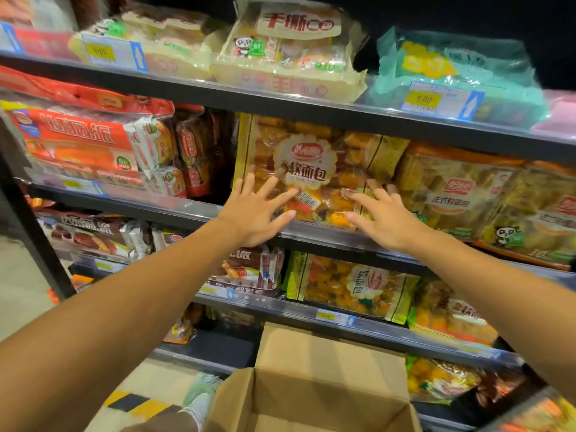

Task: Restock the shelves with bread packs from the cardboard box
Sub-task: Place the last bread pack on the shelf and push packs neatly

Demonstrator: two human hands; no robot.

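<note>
The shelf (199, 210) is crowded. The cardboard box (311, 378) is seen below, seemingly empty. A bread pack (311, 169) is stood upright on the shelf edge, pressed by the left hand (255, 213) and right hand (383, 216), fingers spread. Once released, it could tip forward off the edge.

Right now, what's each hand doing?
Left hand: open, fingers spread flat on the bread pack.
Right hand: open, pressing the same pack.

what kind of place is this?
Most likely a grocery store aisle: tiered shelves packed with bagged bread packs, price tags clipped to the shelf edges, and an open cardboard box on the floor for restocking.
</note>
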